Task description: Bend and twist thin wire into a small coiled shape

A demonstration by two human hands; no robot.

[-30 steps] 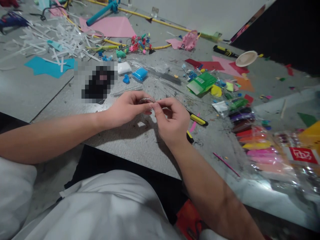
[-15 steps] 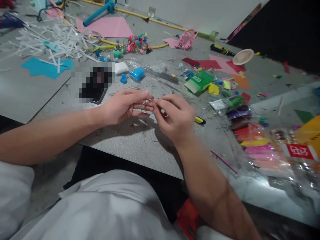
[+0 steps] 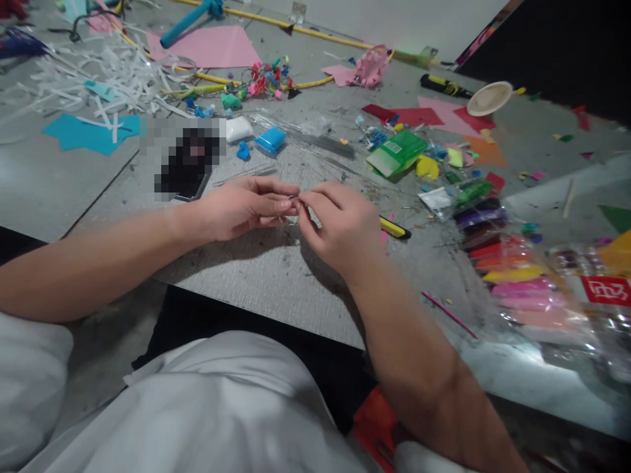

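A thin silvery wire loop (image 3: 290, 198) sits between my two hands, above the table near its front edge. My left hand (image 3: 249, 207) pinches it with thumb and fingertips. From the right, my right hand (image 3: 340, 220) closes thumb and forefinger on the same wire, its fingertips touching those of the left. Most of the loop is hidden by the fingers. A yellow-and-black utility knife (image 3: 395, 228) lies just right of my right hand. Beyond the hands lie loose thin wires (image 3: 323, 144), a blue clay packet (image 3: 271, 140) and a white packet (image 3: 239, 129).
A phone (image 3: 190, 161), partly blurred out, lies left of the hands. White paper strips (image 3: 108, 79) heap at the far left. Bags of coloured clay (image 3: 522, 282) and a green packet (image 3: 397, 155) lie right. A yellow hoop (image 3: 315, 83) and pink paper (image 3: 211, 49) are farther back.
My left thumb and fingers have closed in on the wire loop, which showed more openly before. Both hands stay close together. The view has shifted slightly.
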